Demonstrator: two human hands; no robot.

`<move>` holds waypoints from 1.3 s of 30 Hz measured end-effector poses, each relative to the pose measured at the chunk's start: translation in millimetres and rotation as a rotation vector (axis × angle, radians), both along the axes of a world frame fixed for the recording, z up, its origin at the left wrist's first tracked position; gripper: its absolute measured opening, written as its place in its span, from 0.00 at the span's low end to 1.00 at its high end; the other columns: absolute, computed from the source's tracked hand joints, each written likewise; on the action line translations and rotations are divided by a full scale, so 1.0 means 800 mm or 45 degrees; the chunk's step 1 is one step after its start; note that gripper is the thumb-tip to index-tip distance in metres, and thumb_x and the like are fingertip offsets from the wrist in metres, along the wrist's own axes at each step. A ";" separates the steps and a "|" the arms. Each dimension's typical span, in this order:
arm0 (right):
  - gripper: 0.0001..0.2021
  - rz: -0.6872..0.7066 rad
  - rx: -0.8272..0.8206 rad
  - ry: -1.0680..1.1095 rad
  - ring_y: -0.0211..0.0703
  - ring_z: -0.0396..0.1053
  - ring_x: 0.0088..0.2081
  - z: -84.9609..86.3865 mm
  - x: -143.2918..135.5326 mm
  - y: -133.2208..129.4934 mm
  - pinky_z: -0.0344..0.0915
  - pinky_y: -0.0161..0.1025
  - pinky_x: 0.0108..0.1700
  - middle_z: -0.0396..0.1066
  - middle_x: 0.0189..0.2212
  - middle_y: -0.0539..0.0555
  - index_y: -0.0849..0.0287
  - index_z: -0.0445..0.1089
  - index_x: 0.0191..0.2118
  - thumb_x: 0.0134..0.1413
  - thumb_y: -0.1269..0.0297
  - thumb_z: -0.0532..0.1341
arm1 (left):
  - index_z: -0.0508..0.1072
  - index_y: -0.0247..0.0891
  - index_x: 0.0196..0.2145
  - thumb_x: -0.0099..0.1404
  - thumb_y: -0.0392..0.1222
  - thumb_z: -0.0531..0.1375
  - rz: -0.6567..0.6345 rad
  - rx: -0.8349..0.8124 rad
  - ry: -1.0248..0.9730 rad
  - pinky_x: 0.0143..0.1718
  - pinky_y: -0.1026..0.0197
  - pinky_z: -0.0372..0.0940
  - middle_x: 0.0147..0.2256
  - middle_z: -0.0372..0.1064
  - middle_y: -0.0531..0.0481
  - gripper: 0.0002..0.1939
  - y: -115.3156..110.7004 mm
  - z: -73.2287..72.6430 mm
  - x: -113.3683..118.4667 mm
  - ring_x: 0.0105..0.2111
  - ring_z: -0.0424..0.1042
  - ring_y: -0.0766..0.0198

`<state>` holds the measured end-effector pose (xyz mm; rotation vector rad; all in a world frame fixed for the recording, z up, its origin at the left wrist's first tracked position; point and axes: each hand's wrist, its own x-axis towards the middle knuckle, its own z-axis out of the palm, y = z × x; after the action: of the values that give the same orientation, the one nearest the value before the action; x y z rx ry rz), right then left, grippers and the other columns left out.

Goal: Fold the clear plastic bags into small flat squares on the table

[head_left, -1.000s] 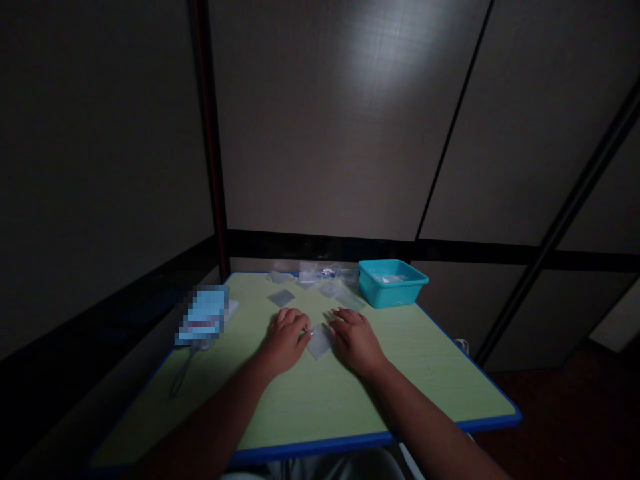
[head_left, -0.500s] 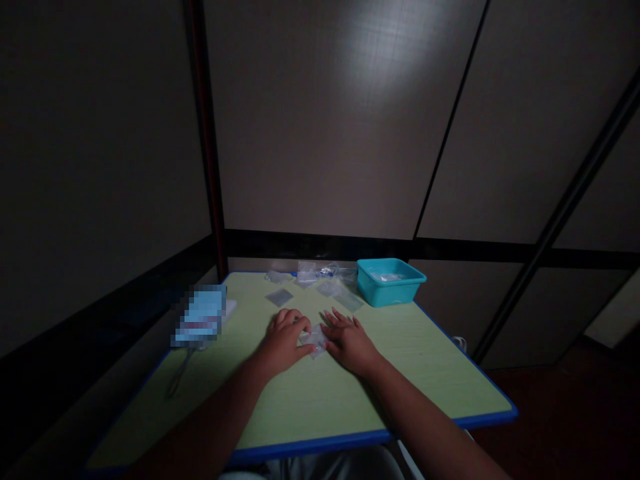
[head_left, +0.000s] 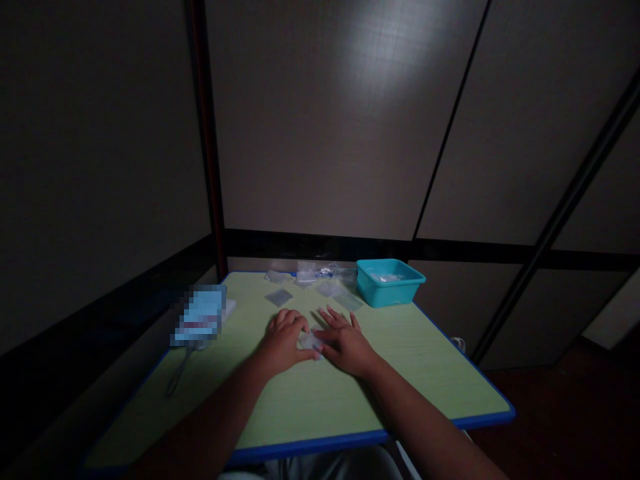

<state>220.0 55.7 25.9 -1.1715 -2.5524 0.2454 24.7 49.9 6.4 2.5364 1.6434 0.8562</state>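
Head view: left hand curls, right hand spreads, both pressing clear packet.

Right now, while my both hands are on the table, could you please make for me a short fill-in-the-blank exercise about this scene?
The pale green table has a ____ edge.
A small translucent plastic piece lies ____ the left hand and the right hand.
The turquoise basin stands nearer to the ____ hand than to the other one.
Missing words: blue; between; right.
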 end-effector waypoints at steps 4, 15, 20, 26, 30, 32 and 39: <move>0.22 -0.014 -0.024 0.004 0.48 0.35 0.62 -0.001 -0.001 0.003 0.27 0.61 0.55 0.42 0.62 0.51 0.44 0.62 0.51 0.47 0.54 0.57 | 0.66 0.44 0.34 0.41 0.59 0.65 -0.006 0.003 -0.001 0.44 0.56 0.53 0.38 0.61 0.51 0.26 0.000 0.000 0.000 0.45 0.56 0.55; 0.32 -0.065 -0.133 -0.020 0.50 0.33 0.62 -0.005 -0.002 0.007 0.26 0.60 0.55 0.39 0.62 0.52 0.47 0.54 0.57 0.44 0.49 0.58 | 0.64 0.43 0.33 0.38 0.61 0.66 -0.014 -0.003 -0.044 0.45 0.56 0.53 0.39 0.61 0.51 0.28 -0.003 0.002 0.001 0.45 0.57 0.55; 0.33 -0.042 -0.128 -0.028 0.50 0.32 0.62 -0.003 -0.001 0.006 0.26 0.61 0.55 0.38 0.62 0.53 0.45 0.51 0.58 0.44 0.49 0.58 | 0.66 0.46 0.37 0.47 0.56 0.63 -0.080 0.005 -0.001 0.47 0.55 0.51 0.43 0.60 0.51 0.22 -0.008 0.009 0.003 0.47 0.55 0.56; 0.33 -0.057 -0.129 -0.032 0.51 0.32 0.62 -0.002 -0.002 0.005 0.25 0.61 0.55 0.38 0.62 0.53 0.45 0.51 0.58 0.45 0.48 0.58 | 0.68 0.48 0.38 0.53 0.51 0.61 -0.040 -0.054 0.019 0.49 0.53 0.50 0.45 0.59 0.51 0.14 -0.007 0.008 0.003 0.49 0.53 0.55; 0.29 -0.041 -0.121 -0.042 0.50 0.32 0.62 -0.005 -0.002 0.006 0.26 0.62 0.55 0.38 0.62 0.53 0.45 0.49 0.59 0.50 0.52 0.54 | 0.67 0.50 0.40 0.53 0.54 0.60 -0.040 -0.070 0.030 0.50 0.53 0.50 0.46 0.58 0.51 0.17 -0.005 0.006 0.002 0.50 0.53 0.55; 0.25 -0.040 -0.120 -0.037 0.48 0.31 0.62 -0.006 -0.002 0.006 0.26 0.63 0.54 0.38 0.62 0.53 0.45 0.50 0.58 0.54 0.57 0.51 | 0.67 0.51 0.41 0.51 0.56 0.61 -0.041 -0.076 0.042 0.50 0.52 0.50 0.47 0.58 0.51 0.20 -0.005 0.005 0.002 0.50 0.52 0.54; 0.15 -0.130 0.072 0.200 0.47 0.43 0.60 -0.003 0.000 0.005 0.36 0.57 0.56 0.52 0.58 0.53 0.50 0.66 0.46 0.52 0.64 0.53 | 0.66 0.52 0.44 0.46 0.57 0.64 0.003 -0.085 0.064 0.50 0.51 0.49 0.48 0.57 0.50 0.26 -0.002 0.002 0.001 0.51 0.51 0.52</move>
<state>219.7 59.6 23.2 -1.2076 -2.3422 0.2299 25.7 48.2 8.1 2.5321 1.6591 0.7307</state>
